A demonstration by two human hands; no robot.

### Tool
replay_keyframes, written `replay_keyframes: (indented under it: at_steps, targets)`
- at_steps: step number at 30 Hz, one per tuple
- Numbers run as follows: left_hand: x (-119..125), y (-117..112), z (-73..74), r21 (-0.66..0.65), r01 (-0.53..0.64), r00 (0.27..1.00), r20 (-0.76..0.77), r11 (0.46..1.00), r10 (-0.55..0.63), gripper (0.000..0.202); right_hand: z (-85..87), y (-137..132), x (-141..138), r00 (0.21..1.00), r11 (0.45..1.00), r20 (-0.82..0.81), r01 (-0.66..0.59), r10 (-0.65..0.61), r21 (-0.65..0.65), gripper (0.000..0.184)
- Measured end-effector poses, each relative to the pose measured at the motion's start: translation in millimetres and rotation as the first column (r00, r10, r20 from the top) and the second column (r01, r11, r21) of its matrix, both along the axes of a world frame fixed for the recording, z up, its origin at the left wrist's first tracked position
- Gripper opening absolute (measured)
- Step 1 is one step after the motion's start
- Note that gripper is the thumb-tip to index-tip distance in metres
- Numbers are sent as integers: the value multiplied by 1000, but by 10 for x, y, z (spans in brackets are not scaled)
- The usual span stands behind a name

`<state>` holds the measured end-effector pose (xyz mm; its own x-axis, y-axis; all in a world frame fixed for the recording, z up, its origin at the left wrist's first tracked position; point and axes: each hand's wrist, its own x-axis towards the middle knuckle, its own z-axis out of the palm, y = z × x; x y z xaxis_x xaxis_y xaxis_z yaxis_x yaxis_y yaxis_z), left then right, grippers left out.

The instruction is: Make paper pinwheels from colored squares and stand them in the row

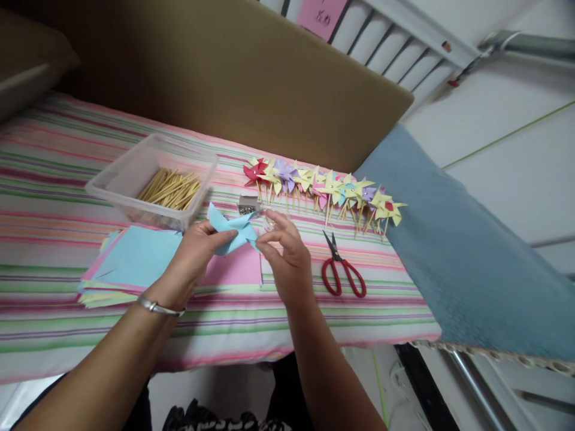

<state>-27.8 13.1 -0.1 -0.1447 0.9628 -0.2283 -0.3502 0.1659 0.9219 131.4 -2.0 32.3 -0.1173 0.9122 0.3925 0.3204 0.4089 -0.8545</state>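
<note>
A light blue paper pinwheel [231,226], its corners folded inward, is held above the table. My left hand [200,245] is closed on it, the thumb pressing near its middle. My right hand [287,251] pinches the tip of its right-hand corner between thumb and finger. Just behind the pinwheel stands a small open box of metal pins [248,205], partly covered by it. Under my hands lies a pink paper sheet [238,269]. To the left is a stack of coloured paper [139,257] with a blue sheet on top.
A clear plastic tub [108,173] holds wooden sticks [171,188]. Finished pinwheels [330,188] on sticks lie in a row at the back right. Red-handled scissors [341,269] lie right of my right hand. A cardboard panel [224,78] stands along the back of the striped tablecloth [251,329].
</note>
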Motion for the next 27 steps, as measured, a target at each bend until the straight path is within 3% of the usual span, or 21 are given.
replay_keyframes:
  at_steps: [5, 20, 27]
  targets:
    - [96, -35, -24, 19, 21, 999, -35, 1000, -20, 15, -154, 43, -43, 1000, 989, 21, 8, -5, -145, 7]
    - [113, -45, -75, 70, 83, 996, 19, 994, -84, 19, -280, 94, -111, 996, 958, 46, 85, -75, -275, 7]
    - [106, -39, -69, 55, 95, 995, -11, 994, -95, 19, -303, 107, -89, 998, 947, 9, 64, -64, -314, 7]
